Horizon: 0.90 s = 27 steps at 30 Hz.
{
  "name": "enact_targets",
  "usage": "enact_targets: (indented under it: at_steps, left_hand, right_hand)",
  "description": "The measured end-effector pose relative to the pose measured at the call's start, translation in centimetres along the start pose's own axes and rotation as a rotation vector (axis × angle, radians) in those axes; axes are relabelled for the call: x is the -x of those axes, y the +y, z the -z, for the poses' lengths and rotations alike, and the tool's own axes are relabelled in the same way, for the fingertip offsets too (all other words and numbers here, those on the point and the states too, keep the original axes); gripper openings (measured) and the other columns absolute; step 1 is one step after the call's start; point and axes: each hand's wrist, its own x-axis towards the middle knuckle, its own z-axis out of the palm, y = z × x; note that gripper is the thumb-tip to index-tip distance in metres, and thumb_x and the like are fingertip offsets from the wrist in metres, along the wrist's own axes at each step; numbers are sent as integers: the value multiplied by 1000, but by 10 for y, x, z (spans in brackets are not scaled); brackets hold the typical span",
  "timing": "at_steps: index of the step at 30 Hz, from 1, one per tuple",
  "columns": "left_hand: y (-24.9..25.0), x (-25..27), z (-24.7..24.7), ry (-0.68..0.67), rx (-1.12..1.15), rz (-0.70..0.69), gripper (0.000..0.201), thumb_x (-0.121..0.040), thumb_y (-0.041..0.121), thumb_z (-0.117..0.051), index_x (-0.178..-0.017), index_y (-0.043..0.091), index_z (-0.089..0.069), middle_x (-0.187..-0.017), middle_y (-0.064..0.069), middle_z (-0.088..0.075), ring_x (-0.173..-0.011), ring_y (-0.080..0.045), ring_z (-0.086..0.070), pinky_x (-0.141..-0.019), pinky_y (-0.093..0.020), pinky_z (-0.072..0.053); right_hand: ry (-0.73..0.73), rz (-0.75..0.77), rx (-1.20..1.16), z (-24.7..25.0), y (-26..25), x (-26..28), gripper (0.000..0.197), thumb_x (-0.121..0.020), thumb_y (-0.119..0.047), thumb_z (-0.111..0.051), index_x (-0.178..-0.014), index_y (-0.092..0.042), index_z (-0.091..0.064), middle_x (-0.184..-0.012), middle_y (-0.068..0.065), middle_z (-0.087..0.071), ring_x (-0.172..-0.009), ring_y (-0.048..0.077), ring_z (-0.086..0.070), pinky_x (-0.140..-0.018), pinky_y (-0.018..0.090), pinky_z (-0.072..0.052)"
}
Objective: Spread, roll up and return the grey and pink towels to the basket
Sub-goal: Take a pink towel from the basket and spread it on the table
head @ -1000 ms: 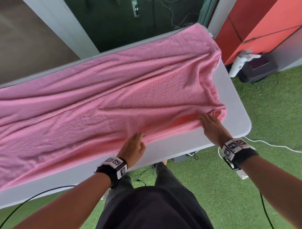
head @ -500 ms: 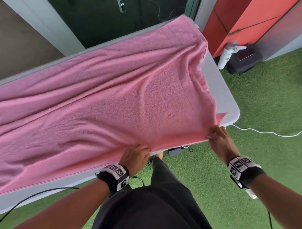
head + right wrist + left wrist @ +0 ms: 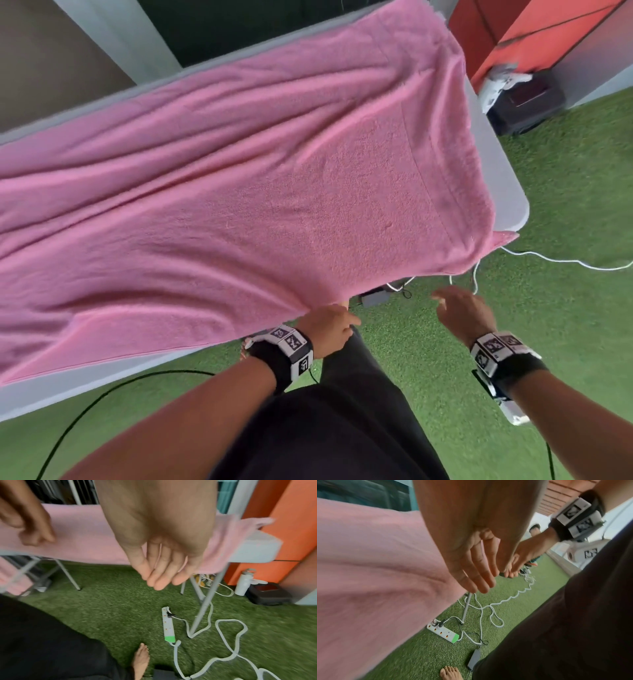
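The pink towel (image 3: 239, 188) lies spread along the white table (image 3: 503, 192), and its near edge hangs over the table's front. My left hand (image 3: 329, 325) sits just below that hanging edge. In the left wrist view its fingers (image 3: 476, 577) are straight and hold nothing, with the pink towel (image 3: 376, 574) right beside them. My right hand (image 3: 459, 308) hovers over the grass, apart from the towel's near right corner. In the right wrist view its fingers (image 3: 159, 577) are loose and empty. The grey towel and the basket are out of view.
Under the table, on the green turf, lie a white power strip (image 3: 169, 626) and a looping white cable (image 3: 228, 635), next to a table leg (image 3: 205, 601). A white bottle (image 3: 243, 582) and a black box (image 3: 269, 593) stand by the orange wall. My bare foot (image 3: 140, 660) is near the strip.
Both hands dragged the towel's near edge towards me until it overhung the table's front, then let go. The right hand has come off the corner and now hangs free.
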Motion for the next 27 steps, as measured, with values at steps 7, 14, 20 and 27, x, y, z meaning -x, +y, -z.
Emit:
enact_targets:
  at_steps: [7,14,20,27]
  left_hand:
    - [-85,112,-23,200,144,158,31,-96,20,-44,-118,16,-66,-111,-8,-69,-98,-24,-64,-86,-34,-50]
    - [-225,290,-49,627,279,477,21,-92,7,-51,-96,10,-72,-89,-8,-71,-76,-20,-65,-71,-35,-55]
    - [-336,391,-21,878,63,744,17,-92,6,-51,-99,11,-66,-100,-6,-65,-91,-23,-57,-81,-36,-47]
    - [-401,410,14,909,-64,671,39,-83,-8,-52,-116,12,-61,-125,-6,-60,-110,-26,-54,-90,-41,-49]
  right_hand:
    - [-340,270,-140,-50,-173,38,16,-94,-18,-56,-98,-21,-71,-99,-1,-73,-81,13,-67,-77,32,-56]
    - [-254,585,-173,-112,-368,78,12,-96,-15,-57,-97,-15,-69,-93,0,-69,-80,13,-65,-76,35,-57]
    - [-70,753,-127,-157,-491,89,16,-91,-7,-63,-107,-7,-66,-101,7,-64,-90,15,-59,-85,28,-53]
    - [-99,651,160,-180,-543,81,22,-91,-8,-58,-113,-6,-60,-118,10,-60,-109,27,-57,-89,36,-52]
